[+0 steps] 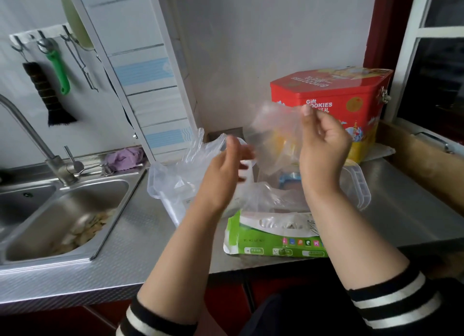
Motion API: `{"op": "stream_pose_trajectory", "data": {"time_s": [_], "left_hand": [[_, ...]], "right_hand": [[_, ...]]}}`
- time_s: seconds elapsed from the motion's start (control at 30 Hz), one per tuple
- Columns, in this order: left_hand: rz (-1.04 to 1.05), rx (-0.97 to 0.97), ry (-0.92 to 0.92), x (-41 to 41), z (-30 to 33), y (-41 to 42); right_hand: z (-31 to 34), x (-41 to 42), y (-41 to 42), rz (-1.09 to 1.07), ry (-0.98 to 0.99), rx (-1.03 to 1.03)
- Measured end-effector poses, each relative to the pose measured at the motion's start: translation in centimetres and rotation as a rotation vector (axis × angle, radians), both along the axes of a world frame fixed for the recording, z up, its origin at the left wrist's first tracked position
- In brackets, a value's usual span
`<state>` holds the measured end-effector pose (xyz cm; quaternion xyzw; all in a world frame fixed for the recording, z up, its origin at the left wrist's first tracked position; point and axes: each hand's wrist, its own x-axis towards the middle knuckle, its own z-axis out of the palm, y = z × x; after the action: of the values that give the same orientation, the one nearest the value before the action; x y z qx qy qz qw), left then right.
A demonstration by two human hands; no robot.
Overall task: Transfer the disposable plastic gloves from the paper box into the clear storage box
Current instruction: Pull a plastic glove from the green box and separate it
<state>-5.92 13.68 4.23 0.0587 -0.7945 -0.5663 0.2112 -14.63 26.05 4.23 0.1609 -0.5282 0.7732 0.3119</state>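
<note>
A person's right hand [324, 144] pinched a clear plastic glove [276, 124] aloft above the clear storage box [356, 185], whose interior was largely hidden by film and forearms. The left hand [226, 170], blurred, had curled fingers; its grip could not be made out. The green paper box [271, 237] lay at the counter's [150, 235] near edge, partly covered.

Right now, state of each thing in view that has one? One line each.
left hand: raised, fingers loosely curled; grip blurred, cannot tell.
right hand: raised, pinches a glove.
plastic glove: held up above the storage box.
clear storage box: open, latch flaps out, gloves inside.
paper box: lying flat, top slot torn open, gloves showing.
cookie tin: lid on.
sink: scraps in basin, tap not running.
</note>
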Motion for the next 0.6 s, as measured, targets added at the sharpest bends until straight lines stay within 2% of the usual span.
{"op": "stream_pose_trajectory", "data": {"time_s": [0.07,0.13,0.23,0.33,0.43,0.6], "left_hand": [[-0.13,0.232,-0.039,-0.9,1.7,-0.7],[-0.151,0.303,0.012,-1.2,3.3,-1.0],[-0.095,0.409,0.091,-1.5,4.7,-2.3],[0.011,0.473,0.151,-1.9,5.2,-5.3],[0.127,0.423,0.115,-2.0,5.4,-9.1],[0.336,0.073,-0.19,-2.8,4.4,-13.7]], "right_hand": [[-0.4,0.1,-1.4,-0.002,0.043,0.071],[-1.0,-0.2,-2.8,-0.112,0.176,0.247],[-1.3,-0.8,-4.7,-0.249,0.469,0.535],[-1.1,-0.7,-6.6,-0.201,0.573,0.873],[-0.5,-0.2,-8.2,-0.129,0.566,1.207],[1.2,0.4,-10.8,0.265,0.311,1.718]]}}
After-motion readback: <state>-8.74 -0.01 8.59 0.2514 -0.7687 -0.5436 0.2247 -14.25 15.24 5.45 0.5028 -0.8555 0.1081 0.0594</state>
